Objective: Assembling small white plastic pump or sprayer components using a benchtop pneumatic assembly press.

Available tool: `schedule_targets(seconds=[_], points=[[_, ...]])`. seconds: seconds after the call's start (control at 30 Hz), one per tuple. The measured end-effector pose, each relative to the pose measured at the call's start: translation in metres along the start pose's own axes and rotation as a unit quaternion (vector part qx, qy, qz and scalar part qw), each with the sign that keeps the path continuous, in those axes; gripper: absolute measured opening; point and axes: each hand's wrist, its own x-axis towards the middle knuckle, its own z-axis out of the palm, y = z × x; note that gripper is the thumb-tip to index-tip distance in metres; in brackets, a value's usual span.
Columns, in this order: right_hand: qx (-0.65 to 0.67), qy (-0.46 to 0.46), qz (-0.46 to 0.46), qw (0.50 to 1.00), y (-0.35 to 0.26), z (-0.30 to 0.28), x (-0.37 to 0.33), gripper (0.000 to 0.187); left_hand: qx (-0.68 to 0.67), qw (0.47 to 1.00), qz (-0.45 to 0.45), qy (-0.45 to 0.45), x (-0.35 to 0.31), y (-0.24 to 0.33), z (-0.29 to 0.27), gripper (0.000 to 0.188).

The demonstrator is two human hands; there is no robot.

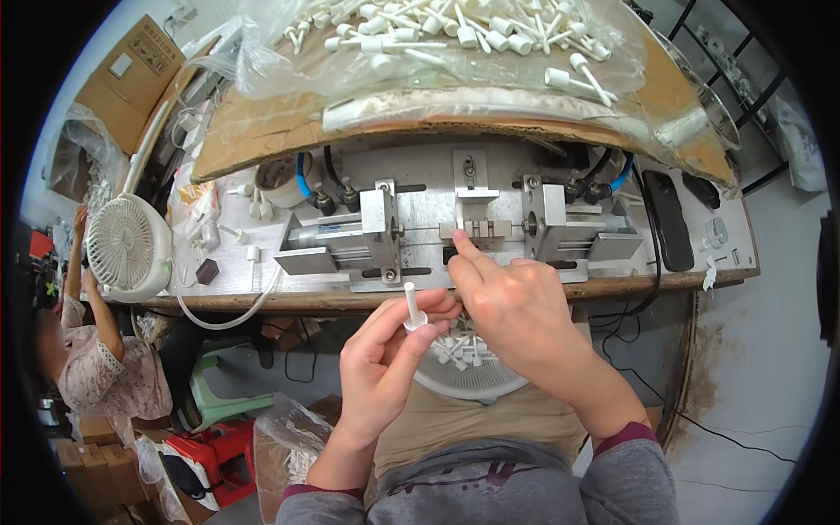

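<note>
My left hand (376,363) is closed on a white plastic stem with a round cap (410,302), held upright between thumb and fingers in front of the bench edge. My right hand (525,302) reaches over the edge with its index finger stretched out. That fingertip touches the left end of a small metal block (494,229) in the middle of a metal fixture. Its other fingers are partly curled, and nothing shows in them. On either side of the block stand a left clamp unit (379,229) and a right clamp unit (544,219).
A cardboard shelf (262,131) above the fixture bears a heap of white capped stems (490,26). A white basket (472,385) with similar parts sits at my lap. A fan (131,245) stands left, a black phone (669,219) right. Another person (114,367) is at far left.
</note>
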Motion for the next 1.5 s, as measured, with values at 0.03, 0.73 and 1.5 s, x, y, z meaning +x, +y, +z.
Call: schedule_targets(seconds=[0.03,0.73,1.5], points=[[0.005,-0.001,0.003,1.0,0.002,-0.002,-0.001,0.026,0.065,0.997,0.027,0.005,0.0,0.002,0.001,0.033],[0.099,0.401,0.373,0.831,0.137,-0.095,-0.146,0.01,0.346,0.917,0.161,-0.114,-0.005,-0.008,0.026,0.1],[-0.098,0.245,0.235,0.935,0.116,-0.124,-0.059,0.021,0.367,0.886,0.231,-0.162,-0.004,-0.012,0.006,0.091]])
